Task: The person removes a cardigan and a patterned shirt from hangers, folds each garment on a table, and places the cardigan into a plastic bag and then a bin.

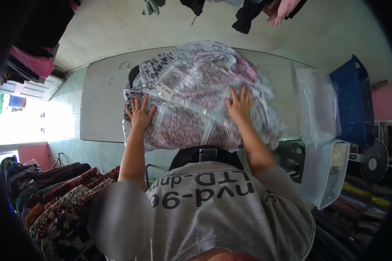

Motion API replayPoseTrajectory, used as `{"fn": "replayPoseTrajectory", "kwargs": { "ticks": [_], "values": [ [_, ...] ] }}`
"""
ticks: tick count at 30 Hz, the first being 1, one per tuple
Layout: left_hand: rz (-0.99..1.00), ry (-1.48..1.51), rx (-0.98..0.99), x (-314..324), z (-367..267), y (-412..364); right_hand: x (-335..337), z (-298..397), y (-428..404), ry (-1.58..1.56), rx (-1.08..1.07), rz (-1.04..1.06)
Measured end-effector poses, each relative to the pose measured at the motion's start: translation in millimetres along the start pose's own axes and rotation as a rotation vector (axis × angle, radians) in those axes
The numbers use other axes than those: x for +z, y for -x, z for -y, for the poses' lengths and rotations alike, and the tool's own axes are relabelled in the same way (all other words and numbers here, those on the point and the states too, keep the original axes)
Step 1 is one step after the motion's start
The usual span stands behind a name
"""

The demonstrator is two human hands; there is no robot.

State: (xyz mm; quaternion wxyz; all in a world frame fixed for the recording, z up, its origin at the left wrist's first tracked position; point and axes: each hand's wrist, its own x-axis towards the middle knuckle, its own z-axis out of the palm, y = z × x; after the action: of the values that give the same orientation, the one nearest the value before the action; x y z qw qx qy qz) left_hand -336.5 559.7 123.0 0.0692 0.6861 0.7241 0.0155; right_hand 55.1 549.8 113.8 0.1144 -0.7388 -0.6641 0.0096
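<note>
A patterned shirt-like garment in pink, white and black (pixel 183 120) lies spread across a grey table (pixel 101 107). My left hand (pixel 139 112) rests flat on its left part, fingers spread. Flat on the right part of the cloth lies my right hand (pixel 241 102), its fingers also apart. Between the hands, a small tag with writing (pixel 165 90) shows on the fabric. A hanger's metal hook (pixel 124 66) sticks out at the garment's upper left, beside a dark rounded hanger end (pixel 134 75). The garment's near edge hangs over the table's front edge.
Clear plastic bags (pixel 317 107) lie at the table's right end, beside a blue plastic basket (pixel 352 101). A translucent bin (pixel 326 176) and a fan (pixel 373 164) stand lower right. Racked patterned clothes (pixel 65 195) fill the lower left. More clothes (pixel 250 14) hang beyond the table.
</note>
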Motion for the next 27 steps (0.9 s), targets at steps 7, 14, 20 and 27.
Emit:
{"fn": "replayPoseTrajectory", "kwargs": {
  "ticks": [7, 14, 20, 27],
  "values": [
    [0.12, -0.048, -0.263, 3, 36, -29, -20, -10, -55, -0.594, -0.228, -0.252],
    [0.045, -0.021, -0.171, 10, 45, -29, -37, -108, 52, -0.6, 0.39, -0.384],
    [-0.034, 0.007, -0.132, 24, 42, -23, -70, -67, 39, -0.618, 0.376, -0.144],
    [-0.102, -0.013, -0.099, 27, 25, -1, -41, -60, 34, -0.126, 0.262, 0.304]
  ]
}}
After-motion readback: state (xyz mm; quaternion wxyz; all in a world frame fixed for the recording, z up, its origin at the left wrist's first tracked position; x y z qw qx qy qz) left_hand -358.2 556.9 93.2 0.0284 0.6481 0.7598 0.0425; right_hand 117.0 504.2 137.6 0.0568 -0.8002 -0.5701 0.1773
